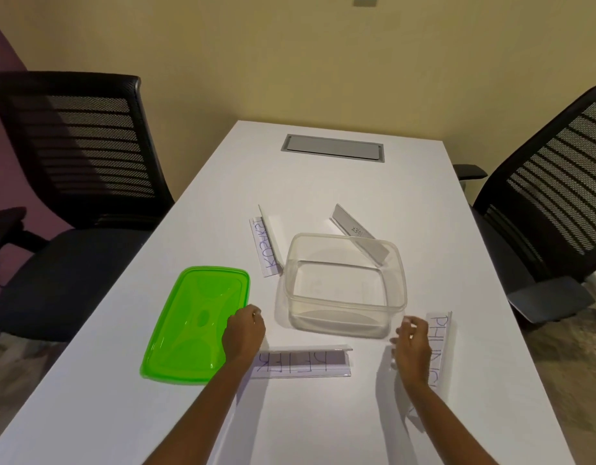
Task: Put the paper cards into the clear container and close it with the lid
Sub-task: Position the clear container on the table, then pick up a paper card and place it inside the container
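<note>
Head-cam view looking down on a white table (323, 189) w/ a person's two bare forearms reaching in from the bottom edge. Centre of table: a clear container (345, 286), rectangular w/ rounded corners, open top, nothing inside. Just left of it lies the green lid (189, 325), flat on the table, apart from the container.

Four folded paper name cards sit around the container. One card (265, 246) w/ blue handwriting lies at the container's far-left corner, nearly touching it. A grey-looking card (357, 231) at the far-right corner is tilted, one end leaning over the container's rim. A third card (306, 362) lies just in front of the container, between the two hands, lettering upside down to the camera. A fourth card (440, 340) lies to the right, running alongside the right hand.

Left hand (244, 332) rests at the lid's near-right edge, fingers curled together into a loose fist; can't tell if it grips the lid or only touches it. Right hand (414, 347) hovers near the container's front-right corner, beside the fourth card, fingers slightly apart and bent, holding nothing that shows.

Bkgd: two black mesh office chairs, one chair (75, 169) at left, another (551, 196) at right; a grey cable hatch (333, 148) set into the far tabletop; yellow wall behind.
</note>
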Available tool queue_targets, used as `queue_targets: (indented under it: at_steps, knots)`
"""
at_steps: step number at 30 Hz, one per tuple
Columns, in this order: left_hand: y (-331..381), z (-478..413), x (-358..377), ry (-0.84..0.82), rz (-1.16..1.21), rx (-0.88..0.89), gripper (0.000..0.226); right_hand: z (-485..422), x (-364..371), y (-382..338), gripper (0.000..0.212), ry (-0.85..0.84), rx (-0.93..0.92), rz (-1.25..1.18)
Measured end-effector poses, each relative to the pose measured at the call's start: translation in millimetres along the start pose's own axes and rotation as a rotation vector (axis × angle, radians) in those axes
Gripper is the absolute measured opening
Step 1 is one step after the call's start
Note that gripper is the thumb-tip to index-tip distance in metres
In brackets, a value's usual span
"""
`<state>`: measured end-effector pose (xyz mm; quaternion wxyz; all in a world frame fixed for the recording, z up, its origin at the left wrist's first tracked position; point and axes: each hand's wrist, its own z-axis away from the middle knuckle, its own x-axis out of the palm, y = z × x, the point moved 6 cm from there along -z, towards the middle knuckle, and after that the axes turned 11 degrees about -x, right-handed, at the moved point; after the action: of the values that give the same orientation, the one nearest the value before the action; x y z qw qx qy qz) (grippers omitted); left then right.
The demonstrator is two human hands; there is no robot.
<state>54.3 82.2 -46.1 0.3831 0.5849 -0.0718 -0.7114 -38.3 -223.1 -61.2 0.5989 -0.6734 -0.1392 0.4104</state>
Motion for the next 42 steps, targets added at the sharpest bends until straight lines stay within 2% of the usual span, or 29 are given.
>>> queue_targets:
  at_steps: [3, 6, 9, 13, 15, 20, 23, 26, 30, 36, 42]
  knots:
    - [-23, 8, -5, 0.05, -0.039, -0.082, 0.028, 21, 18, 20, 0.02, -0.137, 0.113, -0.059]
    - [-45, 12, -5, 0.025, -0.056, -0.199, 0.029, 35, 40, 26, 0.025, -0.31, 0.283, -0.172]
    - [-63, 9, 2, -0.067, 0.094, -0.283, 0.027, 45, 58, 19, 0.035, -0.415, 0.387, -0.257]
    - [-74, 8, 11, -0.223, 0.352, -0.384, 0.012, 50, 67, 10, 0.032, -0.479, 0.476, -0.345]
    - [-79, 8, 13, -0.252, 0.46, -0.421, 0.012, 49, 67, 8, 0.03, -0.474, 0.464, -0.353]
    - [-83, 8, 17, -0.285, 0.632, -0.464, 0.031, 45, 69, 2, 0.04, -0.442, 0.458, -0.39]
    - [-80, 6, 15, -0.293, 0.598, -0.425, 0.031, 42, 72, -3, 0.036, -0.465, 0.45, -0.338]
    - [-81, 3, 8, -0.258, 0.532, -0.381, 0.015, 44, 75, -8, 0.03, -0.499, 0.457, -0.311]
    - [-90, 2, -5, -0.206, 0.552, -0.355, 0.025, 53, 77, -12, 0.022, -0.516, 0.441, -0.39]
    - [-106, 4, -23, -0.169, 0.662, -0.381, 0.03, 73, 80, -23, 0.018, -0.567, 0.356, -0.441]
    - [-125, 8, -31, -0.187, 0.87, -0.459, 0.032, 86, 81, -57, 0.017, -0.724, 0.137, -0.356]
